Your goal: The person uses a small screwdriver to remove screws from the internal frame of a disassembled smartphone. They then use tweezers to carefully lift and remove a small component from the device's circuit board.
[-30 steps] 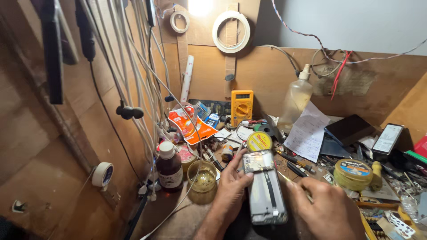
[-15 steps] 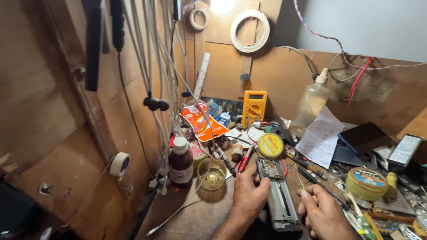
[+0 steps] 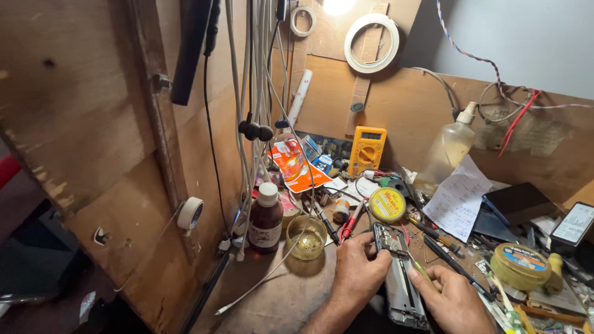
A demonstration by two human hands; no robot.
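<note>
An opened phone [image 3: 399, 278] with its back off lies on the wooden bench in front of me. My left hand [image 3: 362, 272] grips its left edge near the top, fingers curled over the frame. My right hand [image 3: 448, 297] rests beside its right edge and pinches a thin green-handled tool [image 3: 421, 270] whose tip points at the phone's inner board. A round yellow tin [image 3: 387, 205] sits just beyond the phone.
A small glass cup [image 3: 306, 237] and a brown bottle [image 3: 265, 218] stand at left. A yellow multimeter [image 3: 367, 150], a spray bottle [image 3: 447, 148], papers [image 3: 459, 196], screwdrivers [image 3: 442, 247] and a tape tin [image 3: 520, 266] crowd the bench. Cables [image 3: 255, 105] hang along the left wall.
The view has swung left and down, so the bench sits further right in frame. My hands stay on the phone, and my right hand has closed in on its right edge.
</note>
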